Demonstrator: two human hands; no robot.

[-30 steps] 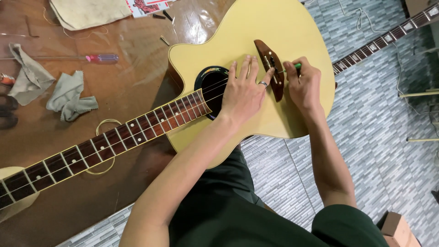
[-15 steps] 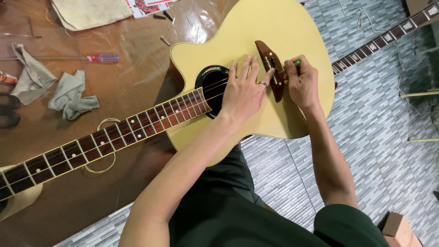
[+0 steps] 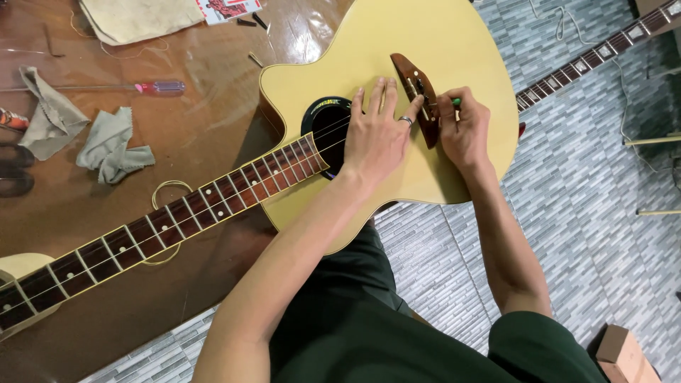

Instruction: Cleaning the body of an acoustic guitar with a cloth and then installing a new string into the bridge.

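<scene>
A pale yellow acoustic guitar (image 3: 454, 50) lies flat on a brown table, neck (image 3: 156, 230) running to the lower left. My left hand (image 3: 379, 135), ring on one finger, rests flat on the guitar top between the black soundhole (image 3: 325, 122) and the dark wooden bridge (image 3: 420, 96). My right hand (image 3: 464, 128) sits just right of the bridge, pinching a small green-tipped tool (image 3: 456, 102) against it. Only a couple of strings run along the fretboard.
On the brown table (image 3: 206, 85) lie two grey rags (image 3: 113, 145), a pink-handled screwdriver (image 3: 159, 87), a cream cloth (image 3: 138, 18) and a coiled string (image 3: 167, 190). A second guitar neck (image 3: 589, 60) lies on the grey tiled floor at the right. A cardboard box (image 3: 624, 354) stands lower right.
The view has shifted slightly; both hands stay at the bridge, with the right hand's fingers working a little at the green-tipped tool.
</scene>
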